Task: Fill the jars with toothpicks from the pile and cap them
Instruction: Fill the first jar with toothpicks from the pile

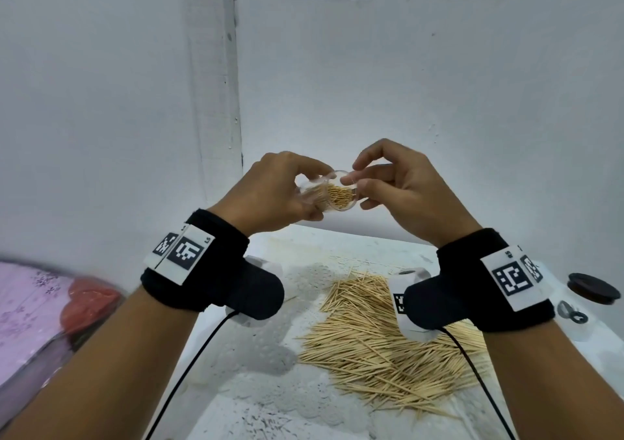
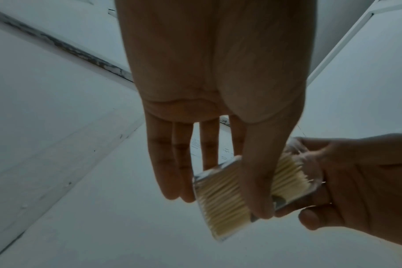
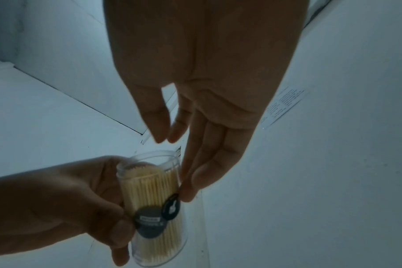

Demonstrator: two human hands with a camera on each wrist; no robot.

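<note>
Toothpicks, thin and pale and made of wood, are packed inside a small clear plastic jar point(image 1: 324, 191), and the jar is held up in the air in front of the white wall point(image 1: 439, 85). The jar is gripped by the left hand point(image 1: 270, 193), with the thumb on one side and the fingers behind it. The jar is tipped so that its open mouth faces back toward the head camera. It is probably held this way so that the sticks can be seen and fixed.

The right hand point(image 1: 401, 186) is kept just beside the mouth of the jar. Its thumb and first finger are brought close together at the rim, and nothing can be seen between them. Its other fingers are curled loosely, and one is touched to the side of the jar near two round dark stickers point(image 3: 158, 217). Maybe the sticks are being tucked in and made even.

A big loose pile of toothpicks point(image 1: 381, 335) is left on the white table point(image 1: 243, 389) below, close under both hands, so that more can be picked up fast. A round black cap point(image 1: 592, 287) is laid flat at the right edge of the table, well apart from the jar. The jar looks nearly full but is not yet capped.
</note>
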